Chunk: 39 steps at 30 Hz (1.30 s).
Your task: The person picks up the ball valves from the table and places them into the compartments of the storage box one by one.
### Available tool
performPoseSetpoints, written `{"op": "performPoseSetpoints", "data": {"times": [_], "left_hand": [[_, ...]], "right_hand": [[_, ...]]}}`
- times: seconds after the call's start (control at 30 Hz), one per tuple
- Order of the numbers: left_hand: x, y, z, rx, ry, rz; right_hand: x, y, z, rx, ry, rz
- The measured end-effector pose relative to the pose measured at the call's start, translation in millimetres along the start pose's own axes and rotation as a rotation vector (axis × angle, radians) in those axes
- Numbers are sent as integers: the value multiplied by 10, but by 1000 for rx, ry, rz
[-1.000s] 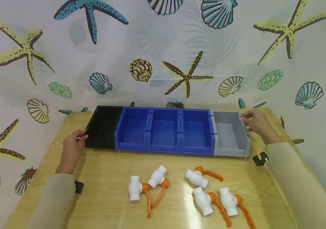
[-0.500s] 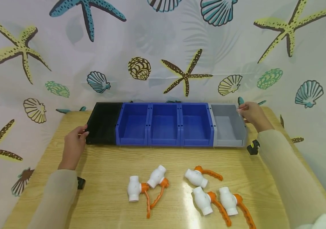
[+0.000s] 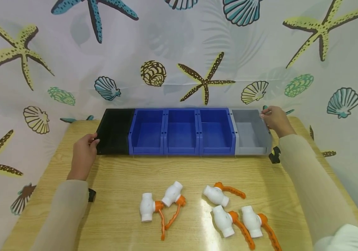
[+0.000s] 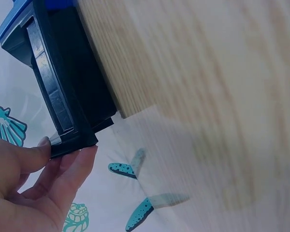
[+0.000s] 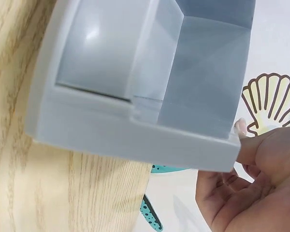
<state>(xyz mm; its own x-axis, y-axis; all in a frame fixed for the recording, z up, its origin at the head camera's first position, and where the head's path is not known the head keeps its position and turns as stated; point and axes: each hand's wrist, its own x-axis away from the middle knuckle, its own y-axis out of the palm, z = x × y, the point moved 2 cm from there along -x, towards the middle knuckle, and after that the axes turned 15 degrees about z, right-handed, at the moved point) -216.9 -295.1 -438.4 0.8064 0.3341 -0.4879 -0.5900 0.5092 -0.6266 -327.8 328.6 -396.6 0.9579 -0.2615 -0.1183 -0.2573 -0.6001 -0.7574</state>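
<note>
In the head view, a row of bins runs side by side across the middle of the frame, along the far part of the wooden table. The black bin is at the left end, three blue bins stand between, and the gray bin is at the right end. The left hand, left of centre, pinches the outer side of the black bin near its front. The right hand, right of centre, holds the gray bin's outer side wall near its back. Beige sleeves reach up from both lower corners. At the lower middle lie two white valves with orange handles; three more valves lie at the lower right. Behind the table, a cloth printed with starfish and shells fills the upper frame.

In the left wrist view, the black bin slants through the upper left, with blue showing at the top edge. The left hand, lower left, grips its corner between thumb and fingers.

In the right wrist view, the gray bin fills the upper middle. The right hand, lower right, grips its side wall, the thumb tip showing beyond the edge and the other fingers curled.
</note>
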Motion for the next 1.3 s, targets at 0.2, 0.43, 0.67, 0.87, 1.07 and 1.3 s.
{"op": "performPoseSetpoints", "data": {"times": [0.2,0.43,0.67,0.87,1.07,1.3], "left_hand": [[0,9,16,-27,-33,17],[-26,35,36,-30,-56,13],[-12,40,32,-25,-59,29],[-11,31,45,-35,-58,40],[-36,49,72,-36,-22,66],[-17,131,52,-38,-16,76]], "right_hand": [[-37,14,-83,71,-38,35],[-81,34,-156,199,-30,64],[-98,49,-177,222,-40,74],[-105,57,-181,213,-52,84],[-97,74,-148,211,-60,97],[-111,104,-66,231,-61,101]]}}
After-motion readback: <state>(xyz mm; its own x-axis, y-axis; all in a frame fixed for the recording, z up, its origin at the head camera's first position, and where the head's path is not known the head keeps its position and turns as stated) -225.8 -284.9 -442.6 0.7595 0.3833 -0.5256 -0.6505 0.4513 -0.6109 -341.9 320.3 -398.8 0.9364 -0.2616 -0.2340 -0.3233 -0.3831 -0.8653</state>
